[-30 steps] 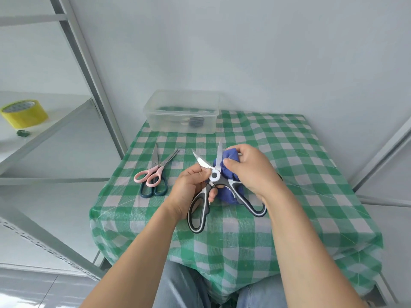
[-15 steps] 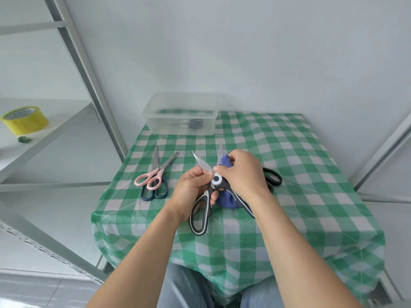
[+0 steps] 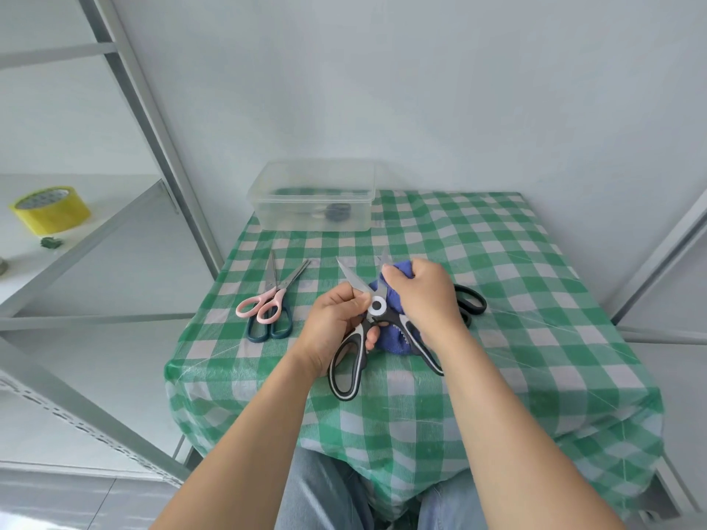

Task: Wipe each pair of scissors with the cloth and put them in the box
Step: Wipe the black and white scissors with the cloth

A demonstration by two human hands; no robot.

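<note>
The black-and-white kitchen shears [image 3: 377,308] are held open above the checked table [image 3: 516,300]: the left hand [image 3: 334,323] grips them at the pivot, the right hand [image 3: 426,296] pinches the blue cloth [image 3: 395,339] round one blade. They look stiff, heavyish and sharp (bare steel is probably slippery), so the rubbery handle loops seem the safest hold. The clear box [image 3: 267,212] stands well behind.

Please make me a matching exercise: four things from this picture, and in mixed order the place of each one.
Things: 1 black-and-white scissors; 2 blue cloth; 3 pink scissors; 4 yellow tape roll.
Places: A on the shelf; B in the left hand; C in the right hand; D on the dark blue scissors on the table.
Pairs: 1-B, 2-C, 3-D, 4-A.
</note>
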